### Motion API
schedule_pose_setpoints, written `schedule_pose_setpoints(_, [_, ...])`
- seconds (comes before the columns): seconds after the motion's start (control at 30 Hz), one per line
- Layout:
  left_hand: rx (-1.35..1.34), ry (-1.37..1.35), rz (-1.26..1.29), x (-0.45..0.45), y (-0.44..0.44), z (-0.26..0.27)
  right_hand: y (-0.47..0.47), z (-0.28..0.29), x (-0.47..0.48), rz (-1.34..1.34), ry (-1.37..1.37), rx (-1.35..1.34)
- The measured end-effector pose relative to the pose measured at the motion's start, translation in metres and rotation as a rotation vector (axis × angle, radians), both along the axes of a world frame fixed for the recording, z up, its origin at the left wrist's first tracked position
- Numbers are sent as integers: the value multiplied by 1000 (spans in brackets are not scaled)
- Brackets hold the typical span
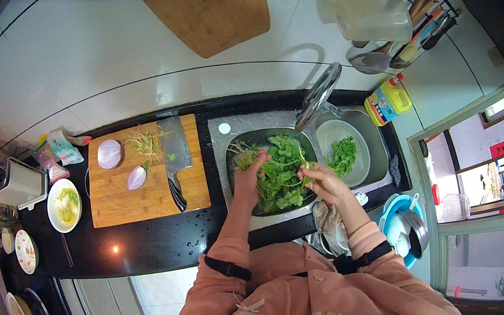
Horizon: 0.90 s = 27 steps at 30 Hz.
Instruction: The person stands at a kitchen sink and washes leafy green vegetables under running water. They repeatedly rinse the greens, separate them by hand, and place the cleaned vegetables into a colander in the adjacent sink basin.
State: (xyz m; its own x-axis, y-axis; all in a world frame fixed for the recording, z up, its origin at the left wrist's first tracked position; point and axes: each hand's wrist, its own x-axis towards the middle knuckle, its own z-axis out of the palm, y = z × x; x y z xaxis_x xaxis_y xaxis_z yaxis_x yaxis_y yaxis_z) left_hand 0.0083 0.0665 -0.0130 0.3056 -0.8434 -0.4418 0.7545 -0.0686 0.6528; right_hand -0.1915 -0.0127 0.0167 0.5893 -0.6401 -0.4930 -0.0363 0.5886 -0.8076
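Leafy green herbs fill much of the left basin of a steel double sink. My left hand is over the basin's left side, touching the greens near their rooty stems; its grip is unclear. At the basin's right side, the fingers of my right hand are closed on a green stem. More green leaves lie on a pale round colander or dish in the right basin. The chrome faucet arches above the divider between the basins.
A wooden cutting board left of the sink bears a cleaver, onion halves and root trimmings. A white bowl is farther left. A yellow detergent bottle stands behind the right basin; a blue tub with pans is lower right.
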Motion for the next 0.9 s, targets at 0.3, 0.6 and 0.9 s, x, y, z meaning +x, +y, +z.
schedule_pose_setpoints(0.3, [-169, -379, -422, 15, 8, 11, -2, 18, 7, 151, 493, -823])
schedule_pose_setpoints(0.6, [-144, -416, -384, -14, -2, 1, 13, 19, 39, -7, 318, -691])
schedule_pose_setpoints(0.9, [-285, -379, -462, -19, -7, -4, 15, 30, 39, 10, 409, -784])
